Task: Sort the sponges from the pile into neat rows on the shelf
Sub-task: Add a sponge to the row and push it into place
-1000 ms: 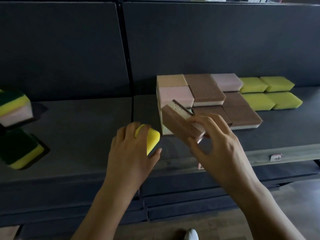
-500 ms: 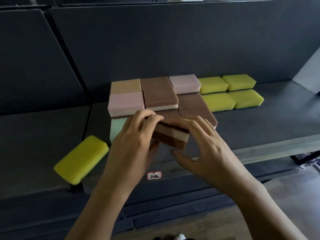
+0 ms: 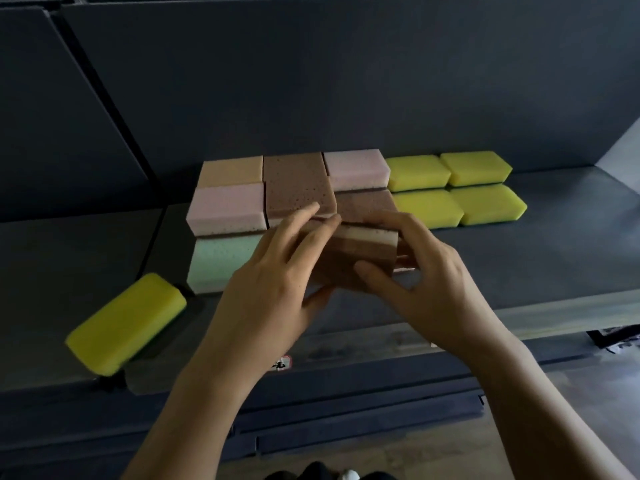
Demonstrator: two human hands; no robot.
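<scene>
Left side: the yellow sponge (image 3: 126, 323) that my left hand carried a second ago now lies released on the shelf (image 3: 554, 258). It sits skewed, just left of the mint sponge (image 3: 221, 261), and belongs to no row. I judge it parked, not sorted.

Left hand (image 3: 273, 271): freed of the yellow one, it has come across to the brown sponge (image 3: 363, 251). The fingers lie nearly straight over the sponge's left end with the thumb below the front edge, pinching it.

Brown sponge: layered, with a cream band near the top, it is held level at the front of the brown column. I cannot tell whether it is fully seated on the sponge beneath.

Right hand (image 3: 426, 271): a narrow grip, with the thumb on the front face and the fingers curled round the right end, as half a second ago.

Far right: the yellow rows (image 3: 488, 206) stand squared, well apart from the loose yellow one.

Assessment: the brown sponge is close to placed. The yellow one remains outstanding.
</scene>
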